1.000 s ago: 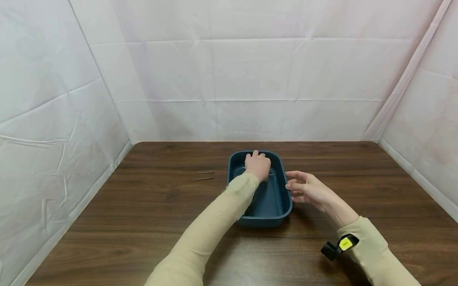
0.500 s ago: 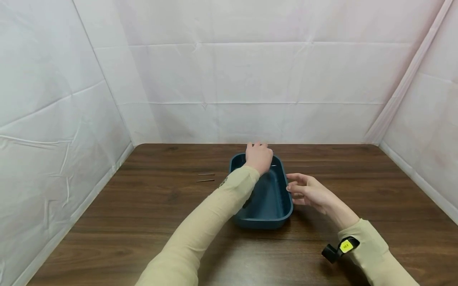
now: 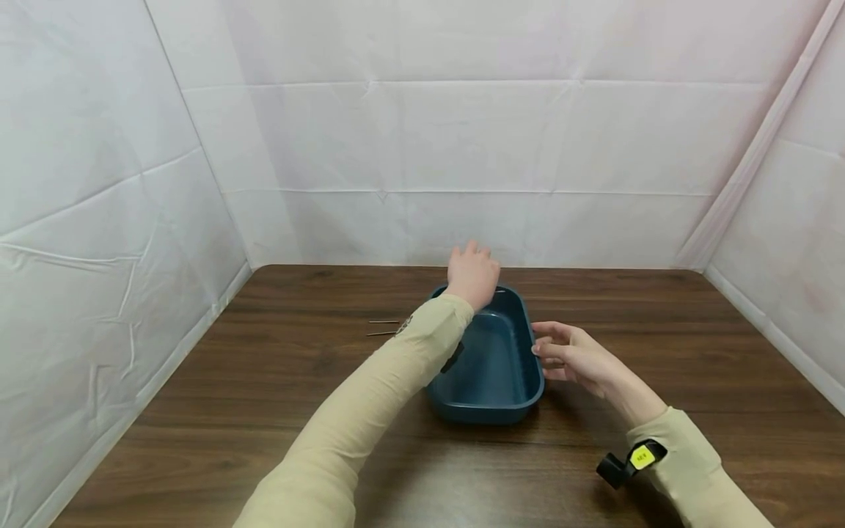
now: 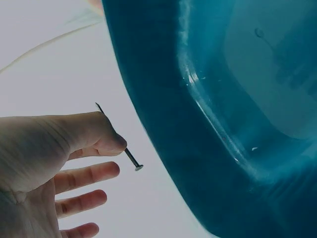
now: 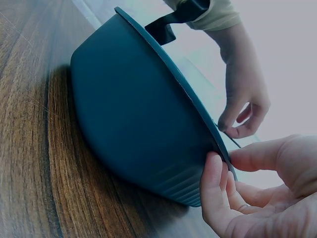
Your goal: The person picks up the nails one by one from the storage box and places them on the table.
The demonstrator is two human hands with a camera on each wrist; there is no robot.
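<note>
A dark blue plastic tub (image 3: 488, 411) stands on the wooden table (image 3: 277, 411). My left hand (image 3: 472, 276) hovers above the tub's far end and pinches a small nail (image 4: 130, 156) between thumb and forefinger, head downward, with the other fingers spread. In the left wrist view the nail hangs just outside the tub's wall (image 4: 223, 99). My right hand (image 3: 568, 352) grips the tub's right rim, thumb under the edge and fingers over it (image 5: 229, 166). From the right wrist the left hand (image 5: 242, 114) shows beyond the tub (image 5: 133, 124).
Two more nails (image 3: 381, 328) lie side by side on the table left of the tub, partly behind my left sleeve. White sheet walls close the table on the left, back and right. A black band with a yellow tag (image 3: 634, 458) sits on my right wrist.
My left hand has lifted out of the tub and moved up and toward its far end, carrying the nail. The right hand has stayed on the rim.
</note>
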